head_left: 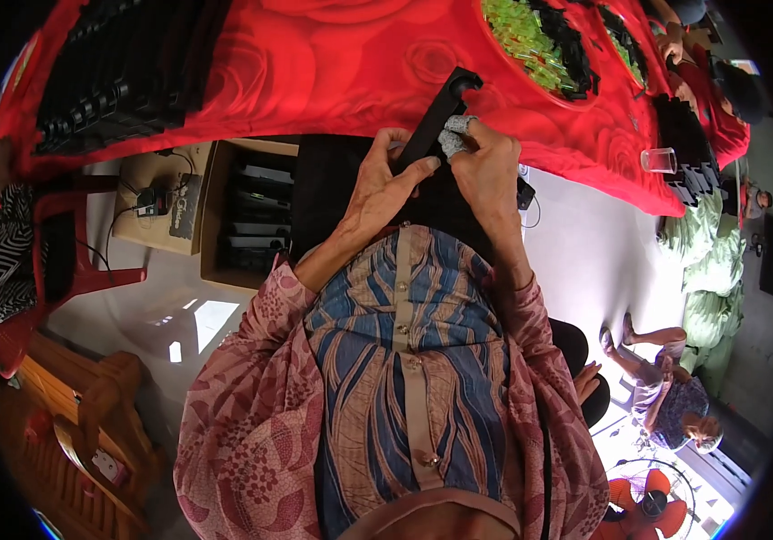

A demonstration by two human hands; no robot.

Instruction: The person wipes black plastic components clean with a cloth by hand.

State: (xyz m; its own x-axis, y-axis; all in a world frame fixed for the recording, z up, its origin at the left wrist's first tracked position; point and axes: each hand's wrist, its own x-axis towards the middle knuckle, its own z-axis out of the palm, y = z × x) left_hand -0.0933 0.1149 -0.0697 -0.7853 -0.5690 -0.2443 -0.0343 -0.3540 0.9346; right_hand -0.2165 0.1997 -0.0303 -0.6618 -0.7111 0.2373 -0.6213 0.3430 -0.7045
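A long black plastic piece [440, 110] with a hooked, notched upper end is held slanting over the front edge of the red cloth. My left hand [377, 184] is closed round its lower part, the thumb lying across it. Against the piece's right side, my right hand [488, 171] has its fingers curled and pressed together. Grey wrapping [456, 133] covers two of its fingertips. Whatever those fingers pinch is hidden or too small to name.
The table wears a red rose-patterned cloth [341, 63]. Black plastic pieces [125, 81] are stacked at far left. A tray of yellow-green bits [526, 40] and a drinking glass [659, 160] stand right. Below the table is a cardboard box [209, 211]; a fan [652, 504] and other people are at right.
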